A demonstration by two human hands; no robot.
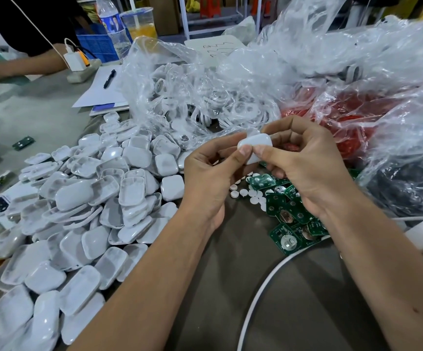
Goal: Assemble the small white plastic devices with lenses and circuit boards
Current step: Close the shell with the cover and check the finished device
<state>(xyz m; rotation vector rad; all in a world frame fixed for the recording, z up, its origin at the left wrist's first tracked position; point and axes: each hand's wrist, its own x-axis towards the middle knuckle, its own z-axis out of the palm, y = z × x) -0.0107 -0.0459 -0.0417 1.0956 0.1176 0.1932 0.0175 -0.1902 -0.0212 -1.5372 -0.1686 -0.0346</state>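
Two hands meet on one small white device (254, 148) just above the middle of the frame, raised off the table (230, 287) so both thumbs can bear on its near edge, which looks like the halves being pressed shut or checked along the seam. The left hand (205, 178) comes up from the lower left, palm turned inward, fingers curled behind the shell and thumb pinching its left corner; the right hand (304, 163) arches over from the lower right, thumb on the front face, forefinger hooked over the top, the rest folded loosely beneath. Directly under the hands lie the feed parts, within easy reach: small white round lenses (247, 192) scattered beside a heap of green circuit boards (289, 219) at centre right. A large pile of white shells (91, 211) spreads over the left half of the frame, and clear plastic bags (256, 79) of more white parts rise behind in the upper centre, with a white cable (263, 287) curving across the lower right
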